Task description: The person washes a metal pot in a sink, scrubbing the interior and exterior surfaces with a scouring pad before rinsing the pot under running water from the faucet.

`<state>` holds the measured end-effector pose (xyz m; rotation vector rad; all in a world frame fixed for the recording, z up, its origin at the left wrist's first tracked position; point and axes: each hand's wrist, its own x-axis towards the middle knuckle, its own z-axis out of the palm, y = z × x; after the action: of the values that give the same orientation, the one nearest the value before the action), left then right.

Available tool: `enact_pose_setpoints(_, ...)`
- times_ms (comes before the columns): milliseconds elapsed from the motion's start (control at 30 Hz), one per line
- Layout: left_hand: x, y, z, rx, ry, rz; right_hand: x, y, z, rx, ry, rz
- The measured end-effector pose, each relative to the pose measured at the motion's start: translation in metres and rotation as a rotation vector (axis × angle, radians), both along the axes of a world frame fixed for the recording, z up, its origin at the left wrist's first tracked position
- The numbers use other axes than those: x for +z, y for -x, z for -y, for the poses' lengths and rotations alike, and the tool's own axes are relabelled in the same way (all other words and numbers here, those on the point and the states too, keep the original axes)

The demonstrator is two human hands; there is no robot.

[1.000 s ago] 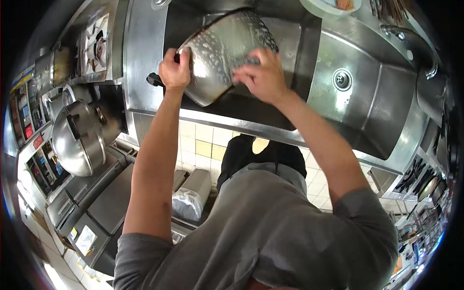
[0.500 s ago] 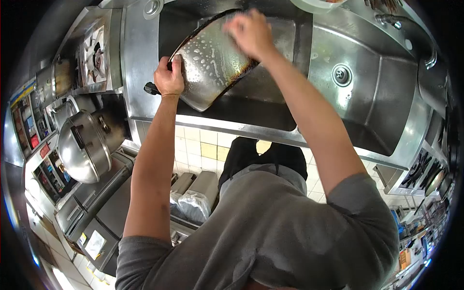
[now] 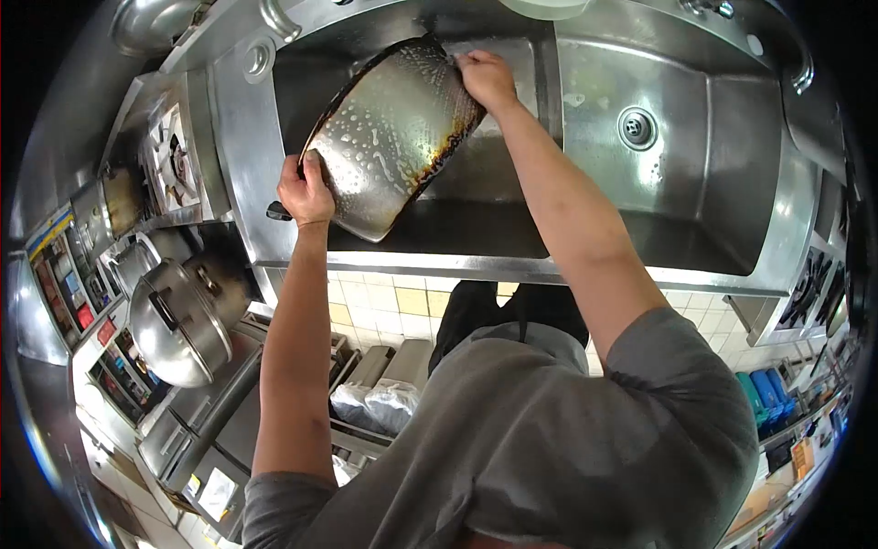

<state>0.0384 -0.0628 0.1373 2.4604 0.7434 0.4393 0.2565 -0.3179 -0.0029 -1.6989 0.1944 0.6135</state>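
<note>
A large metal pan [image 3: 380,128], wet with soapy drops and stained brown along its edge, is tilted in the left sink basin [image 3: 521,192]. My left hand [image 3: 306,189] is wrapped round the pan's left edge, thumb on the near face. Near that hand a black handle [image 3: 278,211] sticks out over the sink's rim. At the pan's upper right edge is my right hand [image 3: 487,79], its fingers curled at the metal. A small part of something greyish shows by these fingers, too small to make out.
The right basin [image 3: 741,165] has a drain [image 3: 637,128]. A pale bowl [image 3: 547,7] and a faucet [image 3: 803,73] are at the back. Left stand a burner [image 3: 171,160] and a large metal pot [image 3: 178,325]. Lined bins [image 3: 393,403] are below.
My right hand, blurred over the pan's face before, is now at its upper right edge. My left hand still holds the left edge. The whole view has shifted, with the sink further right-tilted.
</note>
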Motion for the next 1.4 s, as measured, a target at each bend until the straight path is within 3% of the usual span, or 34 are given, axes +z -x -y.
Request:
enact_pose_setpoints(33, 0.003, -0.002, 0.002, -0.015, -0.005, 0.012, 0.018, 0.011, 0.004, 0.115, 0.185, 0.101)
enact_pose_setpoints(100, 0.006, -0.012, 0.008, -0.017, 0.016, 0.046, 0.082, 0.074, 0.003, 0.030, 0.296, 0.525)
enact_pose_setpoints(167, 0.005, -0.005, 0.007, -0.021, 0.011, 0.048, 0.147, 0.121, 0.007, 0.170, 0.193, 0.854)
enact_pose_setpoints(267, 0.004, -0.011, 0.011, -0.045, 0.016, 0.096, 0.111, 0.082, 0.002, 0.181, 0.060, 0.824)
enact_pose_setpoints(300, 0.007, -0.014, 0.011, -0.030, 0.009, 0.065, 0.083, 0.045, -0.001, 0.157, -0.037, 0.431)
enact_pose_setpoints(367, 0.007, -0.005, 0.006, -0.023, -0.020, 0.021, -0.019, -0.018, -0.006, 0.125, -0.044, -0.012)
enact_pose_setpoints(400, 0.008, -0.007, 0.008, -0.034, 0.004, 0.052, -0.008, -0.002, -0.006, 0.121, -0.044, -0.027)
enact_pose_setpoints(467, 0.002, -0.005, 0.003, -0.045, 0.008, 0.072, 0.060, 0.018, -0.018, 0.119, 0.209, 0.430)
enact_pose_setpoints(533, 0.005, -0.002, 0.007, -0.037, 0.007, 0.054, 0.128, 0.071, -0.026, 0.150, 0.142, 0.848)
enact_pose_setpoints(567, 0.007, 0.000, 0.007, -0.033, -0.009, 0.036, 0.145, 0.088, -0.027, 0.204, 0.137, 1.048)
enact_pose_setpoints(600, 0.006, -0.006, 0.006, -0.043, -0.025, 0.039, 0.134, 0.085, -0.025, 0.195, 0.145, 1.039)
enact_pose_setpoints(667, 0.001, -0.007, 0.002, -0.033, 0.028, 0.032, 0.093, 0.042, -0.026, 0.160, -0.055, 0.788)
enact_pose_setpoints(700, 0.000, -0.008, -0.002, -0.035, -0.009, 0.030, 0.079, 0.012, -0.015, 0.150, -0.098, 0.278)
enact_pose_setpoints(767, 0.002, -0.001, 0.003, -0.036, -0.037, 0.014, -0.024, -0.028, -0.003, 0.181, -0.118, -0.251)
enact_pose_setpoints(800, 0.004, -0.005, 0.007, -0.030, -0.003, 0.034, -0.020, -0.029, -0.004, 0.177, -0.115, -0.244)
enact_pose_setpoints(867, 0.004, -0.007, 0.007, -0.012, 0.027, 0.049, 0.011, -0.010, -0.016, 0.078, 0.179, 0.220)
enact_pose_setpoints(933, 0.002, -0.005, 0.004, -0.035, -0.015, 0.041, 0.085, 0.038, -0.028, 0.079, 0.224, 0.509)
enact_pose_setpoints(1000, -0.001, -0.004, 0.001, -0.024, -0.026, 0.016, 0.143, 0.085, -0.031, 0.217, 0.089, 0.956)
enact_pose_setpoints(1067, -0.007, -0.002, -0.002, -0.007, 0.059, 0.032, 0.166, 0.118, -0.040, 0.409, 0.081, 1.087)
enact_pose_setpoints(1167, 0.001, -0.005, 0.002, -0.074, -0.018, 0.033, 0.144, 0.081, -0.043, 0.309, -0.023, 1.060)
enact_pose_setpoints(1200, 0.001, -0.004, 0.004, -0.070, -0.027, 0.047, 0.123, 0.059, -0.042, 0.193, -0.041, 0.921)
enact_pose_setpoints(1233, 0.001, -0.005, 0.005, -0.064, -0.025, 0.046, 0.091, 0.030, -0.037, 0.083, -0.062, 0.784)
enact_pose_setpoints(1300, 0.000, -0.009, 0.004, -0.046, -0.029, 0.052, -0.009, -0.034, -0.028, 0.144, -0.047, 0.307)
enact_pose_setpoints(1333, 0.000, -0.007, 0.005, -0.040, -0.030, 0.041, -0.072, -0.057, -0.031, 0.311, -0.146, -0.104)
enact_pose_setpoints(1367, 0.002, -0.005, 0.005, -0.039, -0.032, 0.025, -0.151, -0.059, -0.041, 0.319, -0.342, -0.142)
enact_pose_setpoints(1400, 0.002, -0.006, 0.005, -0.016, -0.029, 0.004, -0.147, -0.060, -0.046, 0.324, -0.348, -0.138)
